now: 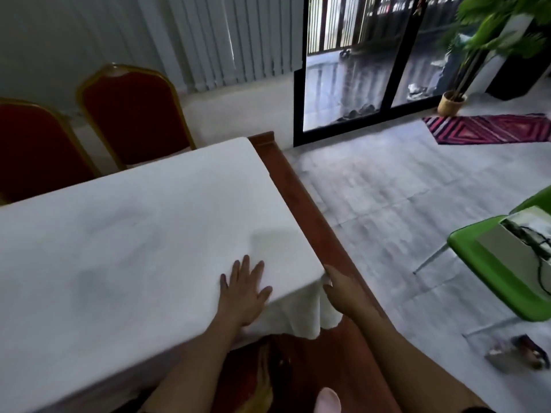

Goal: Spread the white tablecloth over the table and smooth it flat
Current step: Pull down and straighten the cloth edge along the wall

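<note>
Tablecloth (134,228) under flat left hand (244,290), fingers apart — right hand (343,290) fingers pinching corner.

Tablecloth (134,234) top bare; two red chairs (134,114) crowd far edge

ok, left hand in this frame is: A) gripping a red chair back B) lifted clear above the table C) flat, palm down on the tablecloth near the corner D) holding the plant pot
C: the left hand lies flat with fingers spread on the white tablecloth, near the corner where the right hand is.
</note>
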